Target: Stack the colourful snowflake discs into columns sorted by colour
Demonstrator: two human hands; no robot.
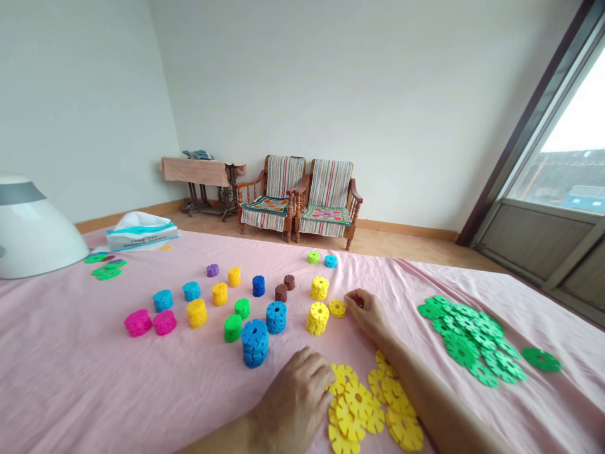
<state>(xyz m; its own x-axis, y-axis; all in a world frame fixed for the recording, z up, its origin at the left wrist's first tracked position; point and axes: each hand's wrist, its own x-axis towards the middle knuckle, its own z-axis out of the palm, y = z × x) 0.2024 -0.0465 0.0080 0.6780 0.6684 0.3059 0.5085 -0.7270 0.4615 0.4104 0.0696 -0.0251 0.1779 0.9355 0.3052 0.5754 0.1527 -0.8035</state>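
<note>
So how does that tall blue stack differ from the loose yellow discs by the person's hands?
The blue stack stands as one upright column, while the loose yellow discs lie flat in overlapping heaps. The blue stack takes up one compact spot, whereas the yellow discs spread much wider. Their colours differ too, deep blue against bright yellow. Both are notched, flower-shaped plastic discs resting on the pink sheet.

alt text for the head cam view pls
Two bare hands rest on a pink bedsheet: the left hand touches yellow plastic snowflake discs, and the right hand is beside a single yellow disc. Short coloured stacks, including a blue stack, stand beyond; loose green discs lie right.
</note>
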